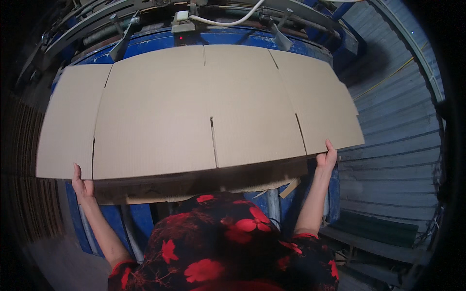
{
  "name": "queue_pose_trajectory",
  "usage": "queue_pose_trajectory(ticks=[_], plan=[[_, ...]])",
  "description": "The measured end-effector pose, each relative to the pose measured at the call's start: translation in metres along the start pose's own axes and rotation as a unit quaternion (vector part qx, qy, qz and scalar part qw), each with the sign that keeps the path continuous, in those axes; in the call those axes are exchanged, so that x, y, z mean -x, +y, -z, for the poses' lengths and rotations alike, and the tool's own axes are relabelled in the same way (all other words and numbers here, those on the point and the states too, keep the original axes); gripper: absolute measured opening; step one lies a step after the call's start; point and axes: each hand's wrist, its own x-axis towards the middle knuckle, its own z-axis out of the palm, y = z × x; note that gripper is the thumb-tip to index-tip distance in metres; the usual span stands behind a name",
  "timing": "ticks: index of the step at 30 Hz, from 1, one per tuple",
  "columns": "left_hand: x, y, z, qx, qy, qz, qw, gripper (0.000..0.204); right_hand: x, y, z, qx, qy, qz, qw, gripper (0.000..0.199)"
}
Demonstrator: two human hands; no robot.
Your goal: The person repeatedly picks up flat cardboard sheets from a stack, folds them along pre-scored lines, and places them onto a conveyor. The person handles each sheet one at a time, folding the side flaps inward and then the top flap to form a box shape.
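A wide, flat cardboard box blank [155, 114] with slots and creases spans the view in front of me. My left hand [82, 184] grips its near edge at the left, beside a slot, with the thumb on top and the fingers hidden underneath. At the right, my right hand [328, 156] holds the near edge of the end panel the same way, thumb up. The blank's far edge lies over the blue machine [233, 38]. Below its near edge shows a dark brown surface in shadow, perhaps more cardboard.
Metal guide plates [280, 39] stand behind the blank, with a white cable [228, 23] above. Stacked cardboard [29, 203] rises at the left. Blue rollers or frame bars [274, 206] lie beneath, near my body. Corrugated grey sheeting [388, 131] runs along the right.
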Motion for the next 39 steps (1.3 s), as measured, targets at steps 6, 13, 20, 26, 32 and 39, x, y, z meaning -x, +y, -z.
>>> queue_pose_trajectory(ticks=[6,13,20,26,32,39], plan=[[0.056,-0.024,-0.008,-0.156,0.02,-0.056,0.986,0.041,0.061,-0.045,-0.011,0.327,-0.098,0.167,0.925,0.039],[0.061,-0.096,-0.078,-0.673,-0.236,-0.287,0.639,0.071,0.096,0.016,-0.075,0.622,-0.47,0.376,0.5,0.049],[0.053,-0.102,-0.126,-0.794,-0.319,-0.366,0.365,0.061,0.073,0.031,-0.082,0.629,-0.491,0.415,0.437,0.046],[0.053,-0.108,-0.12,-0.687,-0.285,-0.44,0.504,0.051,0.064,0.039,-0.087,0.612,-0.474,0.43,0.464,0.048],[0.023,-0.106,-0.137,-0.639,-0.224,-0.442,0.588,0.051,0.044,0.06,-0.123,0.611,-0.467,0.418,0.484,0.052],[-0.082,-0.121,-0.182,-0.685,-0.213,-0.444,0.537,0.054,-0.034,0.109,-0.198,0.617,-0.461,0.41,0.489,0.058]])
